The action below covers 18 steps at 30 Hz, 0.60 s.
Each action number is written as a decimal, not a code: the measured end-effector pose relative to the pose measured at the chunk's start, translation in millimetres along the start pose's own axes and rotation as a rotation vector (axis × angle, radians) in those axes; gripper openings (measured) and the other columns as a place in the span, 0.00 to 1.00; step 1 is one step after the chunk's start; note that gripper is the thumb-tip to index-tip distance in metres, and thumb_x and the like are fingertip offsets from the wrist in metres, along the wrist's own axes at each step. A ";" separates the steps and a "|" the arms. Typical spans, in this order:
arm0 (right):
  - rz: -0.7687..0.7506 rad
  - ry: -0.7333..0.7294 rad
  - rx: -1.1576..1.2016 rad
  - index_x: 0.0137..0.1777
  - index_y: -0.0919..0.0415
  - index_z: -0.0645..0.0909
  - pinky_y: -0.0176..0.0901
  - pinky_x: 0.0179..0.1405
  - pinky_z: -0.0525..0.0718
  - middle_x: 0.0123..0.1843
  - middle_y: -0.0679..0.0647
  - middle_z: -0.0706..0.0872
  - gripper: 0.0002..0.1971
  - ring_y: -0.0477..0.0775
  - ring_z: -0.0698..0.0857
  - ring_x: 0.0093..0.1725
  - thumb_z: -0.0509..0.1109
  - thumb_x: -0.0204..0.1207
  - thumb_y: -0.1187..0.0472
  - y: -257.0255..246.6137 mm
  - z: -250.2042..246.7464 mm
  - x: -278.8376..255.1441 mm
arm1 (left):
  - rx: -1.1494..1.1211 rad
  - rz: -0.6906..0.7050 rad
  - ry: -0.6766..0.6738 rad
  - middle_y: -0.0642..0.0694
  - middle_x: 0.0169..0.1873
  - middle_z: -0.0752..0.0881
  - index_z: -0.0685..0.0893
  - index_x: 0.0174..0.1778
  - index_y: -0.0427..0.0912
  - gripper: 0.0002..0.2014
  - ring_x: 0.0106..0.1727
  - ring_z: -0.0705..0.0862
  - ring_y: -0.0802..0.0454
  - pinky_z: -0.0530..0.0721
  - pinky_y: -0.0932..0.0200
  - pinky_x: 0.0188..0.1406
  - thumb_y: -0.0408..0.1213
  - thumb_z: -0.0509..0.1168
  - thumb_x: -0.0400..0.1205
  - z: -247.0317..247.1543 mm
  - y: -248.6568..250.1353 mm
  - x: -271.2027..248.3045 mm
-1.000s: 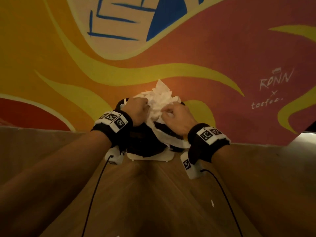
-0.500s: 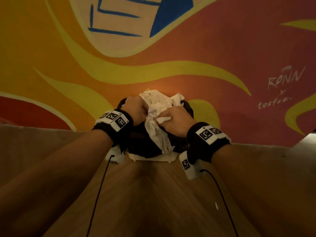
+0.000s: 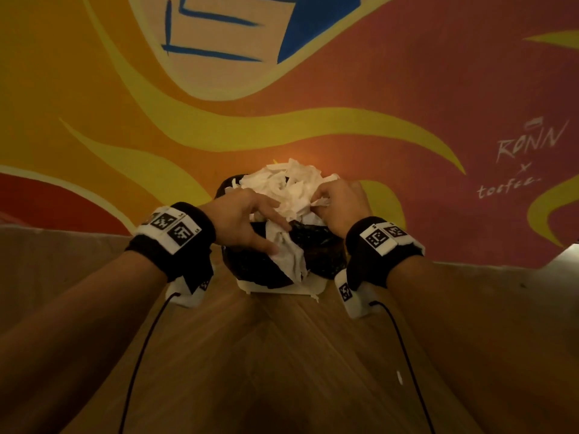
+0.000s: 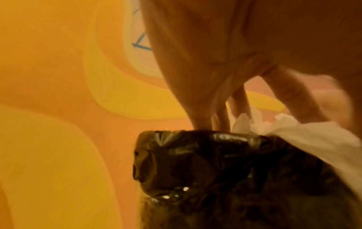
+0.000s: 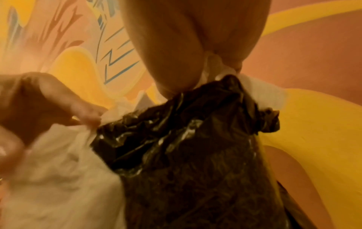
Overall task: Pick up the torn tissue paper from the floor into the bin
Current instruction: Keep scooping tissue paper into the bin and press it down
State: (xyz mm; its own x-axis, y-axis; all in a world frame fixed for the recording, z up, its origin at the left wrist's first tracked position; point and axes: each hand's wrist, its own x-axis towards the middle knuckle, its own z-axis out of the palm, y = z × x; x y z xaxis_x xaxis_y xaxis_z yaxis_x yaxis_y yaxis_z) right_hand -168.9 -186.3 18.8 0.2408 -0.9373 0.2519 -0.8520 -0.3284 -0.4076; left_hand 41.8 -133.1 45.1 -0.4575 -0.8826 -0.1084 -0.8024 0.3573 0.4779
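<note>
A small bin with a black liner [image 3: 260,270] stands on a white base [image 3: 282,288] against the painted wall. Torn white tissue paper [image 3: 291,183] is heaped on its top, and one long strip [image 3: 291,258] hangs down the front. My left hand [image 3: 272,223] lies over the near rim with straight, spread fingers touching the heap and the thumb on the strip. My right hand [image 3: 326,198] is curled at the right rim and pinches tissue. In the right wrist view the right hand [image 5: 213,65] nips tissue above the liner [image 5: 195,155]. The left fingers [image 4: 205,117] reach down behind the rim.
The mural wall [image 3: 407,89] rises directly behind the bin. Wooden floor [image 3: 266,371] stretches toward me. A tiny white scrap [image 3: 399,377] lies on the floor at the right, and another [image 3: 315,297] sits by the bin's base. Sensor cables trail from both wrists.
My left hand has gone from a curled grip to spread, straight fingers. The tissue heap has widened on the bin top, and the strip hangs lower down the front.
</note>
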 end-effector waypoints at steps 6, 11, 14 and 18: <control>0.039 -0.210 0.111 0.22 0.61 0.65 0.50 0.34 0.75 0.27 0.61 0.71 0.21 0.59 0.71 0.30 0.60 0.78 0.62 -2.9 -3.4 -3.1 | -0.025 -0.019 0.173 0.48 0.51 0.91 0.92 0.43 0.46 0.03 0.57 0.86 0.54 0.83 0.54 0.58 0.39 0.75 0.75 -1.8 -1.5 14.0; 0.005 -0.239 0.143 0.54 0.59 0.87 0.45 0.51 0.82 0.59 0.58 0.87 0.12 0.58 0.84 0.57 0.61 0.84 0.60 8.0 -14.0 -10.1 | -0.209 -0.223 0.459 0.45 0.41 0.88 0.88 0.45 0.38 0.07 0.35 0.83 0.56 0.82 0.59 0.36 0.39 0.70 0.80 -4.7 -5.9 24.3; -0.012 -0.227 0.176 0.57 0.59 0.85 0.52 0.57 0.84 0.64 0.60 0.85 0.15 0.61 0.83 0.63 0.58 0.85 0.54 4.3 -14.6 -12.9 | -0.164 -0.423 0.665 0.39 0.33 0.84 0.85 0.36 0.33 0.09 0.34 0.81 0.45 0.81 0.54 0.32 0.35 0.68 0.79 -2.5 -7.4 36.2; 0.026 -0.264 0.208 0.66 0.53 0.79 0.52 0.62 0.82 0.69 0.55 0.82 0.36 0.56 0.82 0.66 0.57 0.71 0.26 -9.1 -13.5 -19.0 | 0.084 -0.438 0.588 0.37 0.32 0.87 0.85 0.28 0.34 0.10 0.35 0.85 0.41 0.83 0.54 0.35 0.31 0.67 0.75 3.5 1.5 49.9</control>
State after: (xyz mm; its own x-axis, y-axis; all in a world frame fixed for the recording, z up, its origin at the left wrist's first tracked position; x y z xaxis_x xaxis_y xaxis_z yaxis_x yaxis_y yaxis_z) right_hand -172.0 -163.9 29.6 0.3556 -0.9345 0.0142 -0.7527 -0.2954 -0.5884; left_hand 16.5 -175.5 37.4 0.1730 -0.9595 0.2225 -0.9020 -0.0636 0.4271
